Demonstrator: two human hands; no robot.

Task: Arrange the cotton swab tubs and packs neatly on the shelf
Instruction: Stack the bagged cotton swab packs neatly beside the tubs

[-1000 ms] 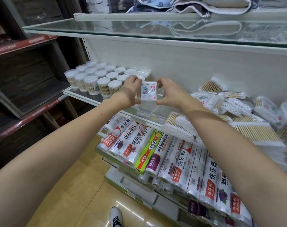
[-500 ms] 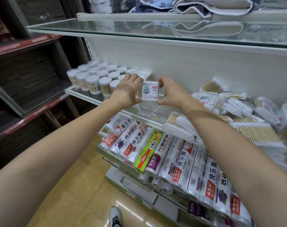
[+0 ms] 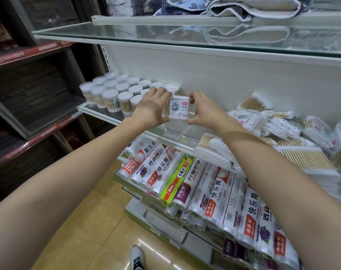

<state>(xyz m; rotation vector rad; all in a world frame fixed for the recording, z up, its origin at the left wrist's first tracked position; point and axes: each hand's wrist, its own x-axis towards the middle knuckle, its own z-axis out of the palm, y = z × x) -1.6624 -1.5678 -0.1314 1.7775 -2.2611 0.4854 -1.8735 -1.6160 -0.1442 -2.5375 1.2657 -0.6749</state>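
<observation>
At the bottom edge, one white shoe [image 3: 137, 258] stood on the tan floor. Above it, a lower shelf tier carried rolls of plastic wrap [image 3: 210, 191] laid side by side, with a green and yellow box [image 3: 177, 180] among them.

Both bare forearms reached up and forward to the glass shelf [image 3: 99, 114]. The left hand [image 3: 153, 109] had its fingers curled round the left side of a small swab pack [image 3: 179, 107]; the fingertips lay over the pack's upper left corner. The right hand [image 3: 204, 110] pinched the pack's right edge, thumb low, forefinger bent over the top right corner. The pack was upright, label facing the camera, just above the shelf; contact with the glass could not be confirmed.

Left of the hands, round swab tubs [image 3: 111, 94] with white lids stood in close rows on the shelf. The left hand hid the nearest of them. To the right, loose swab packs [image 3: 282, 133] lay heaped at mixed angles, well apart from the tubs.

Farther up, an upper glass shelf [image 3: 165, 34] held folded textiles [image 3: 253, 6].
</observation>
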